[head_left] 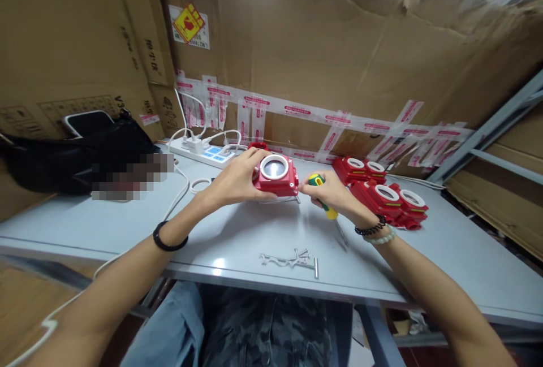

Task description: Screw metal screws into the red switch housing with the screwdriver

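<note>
My left hand [235, 179] grips the left side of a red lamp housing [278, 176] with a round white-rimmed lens, which rests on the grey table [127, 225]. My right hand [333, 194] is at the housing's right side, its fingertips touching it, and holds a yellow-and-green screwdriver [326, 200] whose metal shaft points down toward me. A small pile of metal screws and brackets [292, 259] lies on the table in front of the housing.
Several more red housings [382, 191] are grouped to the right. A white power strip [207, 152] with cables lies at the back left, beside a black bag [80, 155]. Cardboard walls [339, 56] stand behind the table; a metal shelf frame [492, 129] is at right.
</note>
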Available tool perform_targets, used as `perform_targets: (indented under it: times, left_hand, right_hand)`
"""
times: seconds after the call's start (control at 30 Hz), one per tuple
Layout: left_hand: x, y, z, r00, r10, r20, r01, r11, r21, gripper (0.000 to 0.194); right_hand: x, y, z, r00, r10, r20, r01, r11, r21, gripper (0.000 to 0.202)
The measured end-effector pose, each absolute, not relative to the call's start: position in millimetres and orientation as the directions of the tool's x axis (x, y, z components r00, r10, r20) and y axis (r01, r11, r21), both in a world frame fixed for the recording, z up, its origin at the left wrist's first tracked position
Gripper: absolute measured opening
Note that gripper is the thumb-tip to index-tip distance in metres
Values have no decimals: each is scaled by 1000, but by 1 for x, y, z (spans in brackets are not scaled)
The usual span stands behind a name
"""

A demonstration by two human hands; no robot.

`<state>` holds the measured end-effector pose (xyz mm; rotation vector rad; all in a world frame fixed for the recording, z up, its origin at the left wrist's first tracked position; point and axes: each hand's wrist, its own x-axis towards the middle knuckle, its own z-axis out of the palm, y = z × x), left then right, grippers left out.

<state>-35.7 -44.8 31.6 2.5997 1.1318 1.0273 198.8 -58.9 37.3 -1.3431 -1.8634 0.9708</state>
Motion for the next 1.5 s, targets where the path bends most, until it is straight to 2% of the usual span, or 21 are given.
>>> perform_targets:
  times: [0.13,0.2,0.27,0.37,0.4,0.47,0.7,0.9,1.0,1.07,1.1,1.23,1.3,1.5]
  left_hand:
    - [-45,-40,36,502,728,466,565,-684,461,72]
    - [-50,-37,37,478,756,448,576,-654,489,69]
    - [-54,-35,38,427,781,455,606,-621,497,68]
    - [-57,-33,39,350,795,495,643,-589,490,69]
    - [-57,-33,40,338,795,504,648,-584,488,70]
    - [-57,-34,40,325,796,512,656,-579,484,70]
    - [-56,-35,40,354,792,497,701,-577,420,70]
    - [-55,-33,37,375,779,502,700,-593,398,70]
    - [-55,-33,36,380,782,494,702,-591,397,72]
    - [-54,-34,35,387,784,485,703,-591,395,72]
    - [-53,-35,34,391,786,479,703,-591,395,72]
    - [-50,-37,33,412,790,454,697,-594,401,76]
    - [-48,-38,33,420,794,439,701,-591,399,76]
    - [-47,-39,34,444,787,429,696,-604,387,71]
  right_hand:
    - [203,-56,39,-336,939,76,500,246,-830,11]
    - [204,-53,38,-330,936,120,570,299,-765,13]
    - [204,-49,35,-372,913,169,701,396,-593,14]
    - [200,-41,28,-483,863,148,833,505,-225,15]
    - [197,-38,25,-503,856,122,843,517,-148,16]
    - [191,-33,20,-526,847,76,843,531,-85,17]
    - [186,-30,16,-608,793,-40,794,608,-31,16]
    - [208,-47,19,-577,813,-78,816,579,-1,14]
    - [231,-72,29,-562,824,-72,827,560,-48,14]
    - [248,-94,36,-561,821,-101,823,541,-171,11]
    - [256,-105,39,-558,818,-137,826,532,-189,9]
    - [279,-138,40,-437,877,-201,900,428,-89,8]
    - [282,-143,37,-402,890,-216,916,395,-77,9]
    - [268,-142,35,-443,869,-222,896,438,-75,9]
